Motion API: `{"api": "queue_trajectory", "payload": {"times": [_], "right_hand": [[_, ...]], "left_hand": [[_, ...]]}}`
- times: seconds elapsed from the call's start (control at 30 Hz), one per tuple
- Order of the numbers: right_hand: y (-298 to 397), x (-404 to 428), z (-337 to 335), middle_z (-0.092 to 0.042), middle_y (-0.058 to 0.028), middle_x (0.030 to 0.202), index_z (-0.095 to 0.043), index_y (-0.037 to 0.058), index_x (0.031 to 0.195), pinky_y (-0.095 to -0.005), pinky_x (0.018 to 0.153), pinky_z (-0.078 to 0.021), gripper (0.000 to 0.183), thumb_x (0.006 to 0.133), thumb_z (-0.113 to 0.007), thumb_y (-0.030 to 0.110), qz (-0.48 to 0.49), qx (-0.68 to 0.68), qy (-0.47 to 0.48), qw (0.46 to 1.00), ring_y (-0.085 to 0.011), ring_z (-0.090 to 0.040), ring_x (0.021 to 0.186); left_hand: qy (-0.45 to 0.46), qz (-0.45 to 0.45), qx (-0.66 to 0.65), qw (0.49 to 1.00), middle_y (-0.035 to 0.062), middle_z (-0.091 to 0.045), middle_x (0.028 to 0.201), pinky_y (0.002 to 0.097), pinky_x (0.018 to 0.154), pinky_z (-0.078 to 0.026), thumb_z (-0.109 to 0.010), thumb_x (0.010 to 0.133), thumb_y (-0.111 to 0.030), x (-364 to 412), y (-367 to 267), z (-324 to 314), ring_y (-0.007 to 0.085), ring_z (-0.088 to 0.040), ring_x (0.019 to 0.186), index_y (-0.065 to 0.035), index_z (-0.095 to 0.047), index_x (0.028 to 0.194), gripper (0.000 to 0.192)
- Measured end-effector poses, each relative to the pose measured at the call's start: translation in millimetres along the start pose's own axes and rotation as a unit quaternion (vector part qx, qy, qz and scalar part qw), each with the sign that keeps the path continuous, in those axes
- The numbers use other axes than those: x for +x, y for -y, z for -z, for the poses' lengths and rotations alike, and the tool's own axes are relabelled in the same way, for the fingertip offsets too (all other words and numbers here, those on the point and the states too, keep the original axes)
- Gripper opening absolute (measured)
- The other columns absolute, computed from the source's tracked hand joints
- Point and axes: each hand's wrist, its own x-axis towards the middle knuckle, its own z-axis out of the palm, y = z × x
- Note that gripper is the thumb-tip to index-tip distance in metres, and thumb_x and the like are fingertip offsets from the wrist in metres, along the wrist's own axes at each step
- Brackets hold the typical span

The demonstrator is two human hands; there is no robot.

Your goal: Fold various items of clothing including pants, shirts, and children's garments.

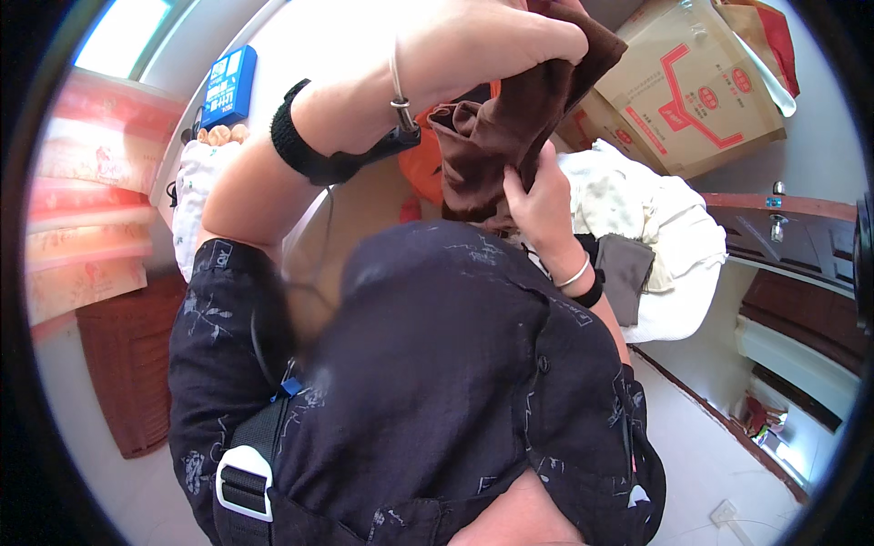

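A dark brown piece of cloth (495,147), perhaps a garment, hangs bunched between my two hands. My left hand (509,37) reaches across at the top of the view and grips its upper part; the fingertips are partly hidden behind the cloth and the frame edge. Lower down, my right hand (545,201) has a fold of it between thumb and fingers. Behind the cloth an orange bag or fabric (422,167) shows in part. Close by my right wrist, a folded dark grey cloth (623,276) lies on white bedding or fabric (683,239).
Printed cardboard boxes (689,89) stand at the upper right. On a white surface at the upper left is a blue box (229,85), near a white printed cloth (191,181). Stacked pink packages (95,205) line the far left, above a brown louvred piece of furniture (130,368).
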Motion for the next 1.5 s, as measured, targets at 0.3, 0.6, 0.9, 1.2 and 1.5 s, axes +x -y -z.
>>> {"api": "queue_trajectory", "payload": {"times": [0.3, 0.6, 0.9, 1.2, 1.5], "right_hand": [[-10, 27, 55, -0.067, -0.0055, 0.098, -0.065, -0.0023, 0.101, -0.0263, 0.083, -0.0470, 0.017, 0.085, -0.064, 0.000, -0.054, 0.234, 0.007, 0.971, -0.0111, -0.060, 0.090], [19, -1, 128, -0.059, -0.0115, 0.119, -0.057, -0.0003, 0.119, -0.0362, 0.097, -0.0427, 0.034, 0.085, -0.059, 0.003, -0.101, 0.293, -0.124, 0.943, -0.0237, -0.056, 0.109], [63, -16, 194, -0.062, -0.0096, 0.114, -0.056, -0.0033, 0.117, -0.0338, 0.091, -0.0457, 0.032, 0.086, -0.058, 0.005, 0.107, 0.190, -0.196, 0.956, -0.0210, -0.059, 0.102], [37, 59, 198, -0.063, -0.0081, 0.113, -0.060, -0.0012, 0.113, -0.0311, 0.092, -0.0450, 0.029, 0.085, -0.060, 0.007, 0.173, -0.208, -0.228, 0.935, -0.0190, -0.059, 0.102], [-136, -18, 51, -0.064, -0.0086, 0.110, -0.060, -0.0027, 0.114, -0.0316, 0.092, -0.0432, 0.031, 0.093, -0.052, 0.019, -0.468, 0.556, -0.072, 0.684, -0.0198, -0.059, 0.101]], "left_hand": [[0.093, -0.140, -0.208, 0.964, 0.0045, -0.063, 0.084, 0.0214, 0.058, -0.047, -0.062, 0.087, -0.026, 20, 14, 28, 0.0082, -0.058, 0.070, -0.0005, -0.061, 0.097, 0.027], [0.180, -0.110, -0.054, 0.976, 0.0027, -0.064, 0.094, 0.0271, 0.081, -0.047, -0.046, 0.093, -0.056, 93, 179, 8, 0.0093, -0.056, 0.088, -0.0033, -0.066, 0.103, 0.057], [0.438, -0.112, -0.049, 0.891, 0.0079, -0.057, 0.124, 0.0302, 0.099, -0.039, -0.049, 0.097, -0.035, 79, 257, -75, 0.0150, -0.051, 0.111, 0.0031, -0.051, 0.127, 0.048], [0.577, -0.041, -0.054, 0.814, 0.0082, -0.057, 0.124, 0.0303, 0.099, -0.039, -0.049, 0.097, -0.034, -18, 287, -112, 0.0152, -0.051, 0.111, 0.0030, -0.051, 0.127, 0.047], [0.613, -0.011, -0.124, 0.781, 0.0084, -0.056, 0.124, 0.0305, 0.099, -0.039, -0.049, 0.097, -0.033, -45, 275, -138, 0.0153, -0.051, 0.111, 0.0029, -0.050, 0.127, 0.047]]}}
